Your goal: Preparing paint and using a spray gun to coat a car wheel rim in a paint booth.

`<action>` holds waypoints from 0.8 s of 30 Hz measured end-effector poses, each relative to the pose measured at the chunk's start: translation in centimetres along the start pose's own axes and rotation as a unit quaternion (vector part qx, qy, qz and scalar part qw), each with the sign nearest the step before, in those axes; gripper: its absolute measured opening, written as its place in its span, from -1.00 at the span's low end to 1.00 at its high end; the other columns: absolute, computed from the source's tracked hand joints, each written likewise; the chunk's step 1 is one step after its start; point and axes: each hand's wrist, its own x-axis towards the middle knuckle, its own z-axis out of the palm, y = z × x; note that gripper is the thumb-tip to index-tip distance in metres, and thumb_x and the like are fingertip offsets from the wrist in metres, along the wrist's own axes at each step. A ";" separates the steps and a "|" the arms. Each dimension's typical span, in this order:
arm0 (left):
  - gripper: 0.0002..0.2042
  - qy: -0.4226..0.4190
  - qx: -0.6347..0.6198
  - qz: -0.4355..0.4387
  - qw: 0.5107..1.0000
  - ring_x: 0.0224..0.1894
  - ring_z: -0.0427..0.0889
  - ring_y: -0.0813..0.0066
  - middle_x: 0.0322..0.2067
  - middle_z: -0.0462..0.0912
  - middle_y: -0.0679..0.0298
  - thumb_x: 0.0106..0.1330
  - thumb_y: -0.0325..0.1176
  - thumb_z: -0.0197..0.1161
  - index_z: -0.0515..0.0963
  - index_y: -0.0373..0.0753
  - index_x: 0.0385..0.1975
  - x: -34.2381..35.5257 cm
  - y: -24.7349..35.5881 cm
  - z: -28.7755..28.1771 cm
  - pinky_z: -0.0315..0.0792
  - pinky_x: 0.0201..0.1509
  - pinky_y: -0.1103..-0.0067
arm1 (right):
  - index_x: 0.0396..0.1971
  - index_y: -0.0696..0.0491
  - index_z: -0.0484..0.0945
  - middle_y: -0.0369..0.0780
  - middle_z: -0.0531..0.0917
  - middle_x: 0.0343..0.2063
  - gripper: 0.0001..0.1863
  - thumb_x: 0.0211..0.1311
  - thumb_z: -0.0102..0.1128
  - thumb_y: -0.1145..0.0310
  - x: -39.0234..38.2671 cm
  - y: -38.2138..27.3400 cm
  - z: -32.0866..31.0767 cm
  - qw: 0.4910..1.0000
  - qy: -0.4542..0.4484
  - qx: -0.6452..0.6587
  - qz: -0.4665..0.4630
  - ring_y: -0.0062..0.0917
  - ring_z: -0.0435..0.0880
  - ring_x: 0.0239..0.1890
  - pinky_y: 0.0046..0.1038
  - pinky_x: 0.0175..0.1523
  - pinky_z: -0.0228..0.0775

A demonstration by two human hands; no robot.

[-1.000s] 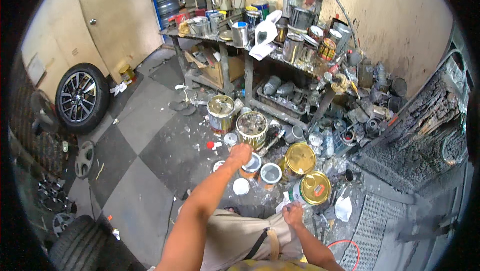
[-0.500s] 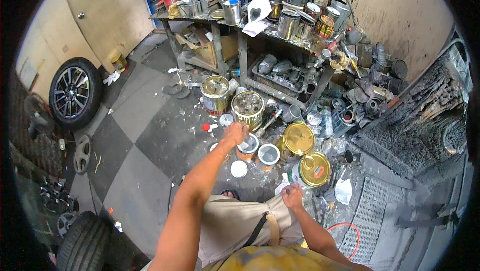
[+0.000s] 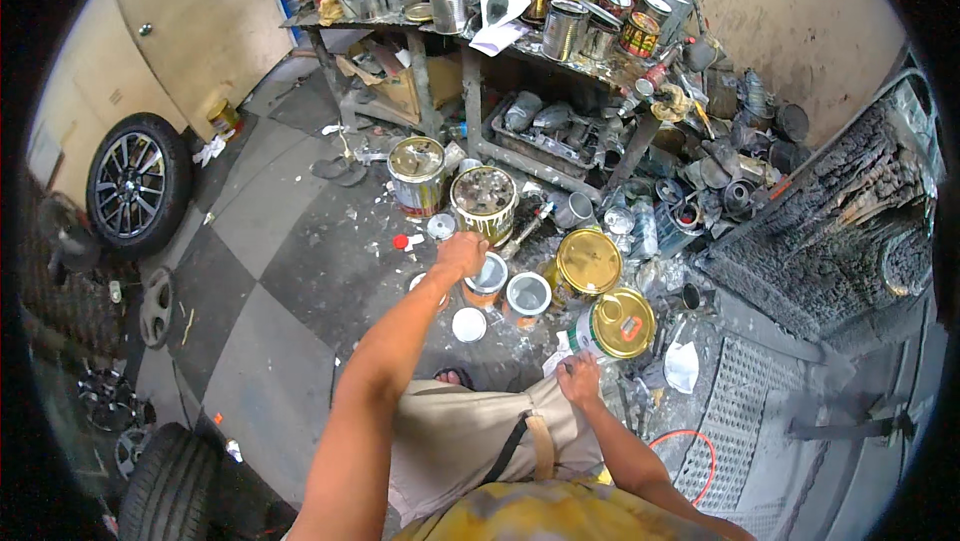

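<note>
My left hand (image 3: pixel 462 255), its fingers closed, is at the left rim of a small open tub (image 3: pixel 486 275) with grey contents. A pale piece shows below the fingers and reaches into the tub; what it is I cannot make out. A second open tub of grey (image 3: pixel 528 294) stands to the right, and a white round lid (image 3: pixel 469 325) lies in front. My right hand (image 3: pixel 578 379) rests on my right knee, fingers curled; whether anything is in them is hidden. Just beyond it sits a can with a gold lid (image 3: pixel 622 322).
Another gold-lidded can (image 3: pixel 588 262) stands behind. Two large paint-stained cans (image 3: pixel 483 198) (image 3: pixel 417 174) are farther back. A workbench (image 3: pixel 410 31) crowded with cans is at the back. A wheel (image 3: pixel 140 183) leans at the left; a perforated metal plate (image 3: pixel 745 421) lies at the right.
The whole view has shifted slightly, so things sit a little farther left and higher. My left hand stays at the grey tub, and my right hand stays on the knee.
</note>
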 end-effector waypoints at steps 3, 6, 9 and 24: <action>-0.69 -0.001 -0.073 -0.013 0.997 -0.03 0.66 -0.06 -0.14 0.71 0.01 0.41 -0.12 0.07 0.67 -0.12 -0.10 0.6 0.2 0.1 0.50 0.09 0.15 | -0.32 0.00 0.71 -0.09 0.54 -0.08 -0.73 0.11 0.22 0.15 -0.1 0.2 -0.3 0.998 -0.044 0.005 0.044 -0.12 0.41 0.15 -0.01 0.23 0.23; -0.68 0.011 0.035 -0.008 0.999 -0.05 0.65 -0.08 -0.16 0.69 -0.05 0.43 -0.13 0.06 0.63 -0.18 -0.07 1.1 0.2 0.3 0.49 0.08 0.14 | -0.33 0.00 0.72 -0.07 0.54 -0.08 -0.73 0.12 0.21 0.15 0.3 -0.4 -0.7 0.996 -0.054 0.008 0.064 -0.11 0.42 0.13 0.00 0.23 0.24; -0.68 -0.015 0.041 0.003 0.999 -0.05 0.67 -0.05 -0.17 0.70 -0.08 0.40 -0.12 0.08 0.68 -0.19 -0.16 0.9 -0.2 -0.1 0.50 0.07 0.15 | -0.36 0.01 0.71 -0.06 0.55 -0.17 -0.75 0.09 0.23 0.16 0.4 0.1 0.1 0.999 -0.025 0.002 0.028 -0.12 0.45 0.04 -0.07 0.17 0.29; -0.70 0.033 -0.048 0.017 0.998 -0.08 0.66 -0.13 -0.21 0.69 -0.12 0.42 -0.17 0.08 0.65 -0.26 -0.19 0.7 0.7 0.0 0.51 0.04 0.14 | -0.39 -0.01 0.73 -0.13 0.56 -0.22 -0.78 0.06 0.24 0.19 0.1 -0.4 -0.6 0.999 -0.009 -0.005 0.047 -0.18 0.49 -0.02 -0.14 0.11 0.33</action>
